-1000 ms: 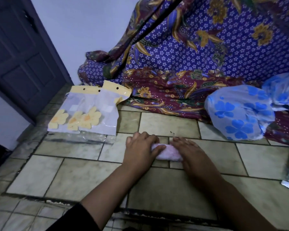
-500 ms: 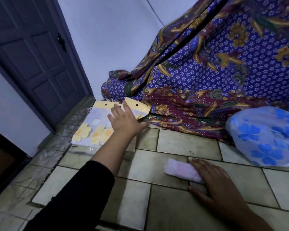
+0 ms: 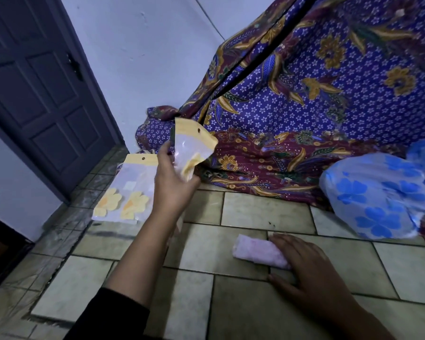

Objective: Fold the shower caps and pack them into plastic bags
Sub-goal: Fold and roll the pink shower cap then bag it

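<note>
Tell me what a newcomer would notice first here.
The big purple patterned cloth fills the upper right. In front of it, the left hand holds up a yellow-topped plastic bag, while the right hand rests on a folded pink cap on the floor tiles.

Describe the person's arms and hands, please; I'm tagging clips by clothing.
Both are bare: the left hand and right hand show no gloves, rings or watch. A black sleeve ends near the left elbow; no sleeve shows on the right.

On floor (image 3: 255, 212): bag stack (image 3: 128, 192) left, folded cap (image 3: 258, 255) right; draped cloth (image 3: 329, 106) behind
</note>
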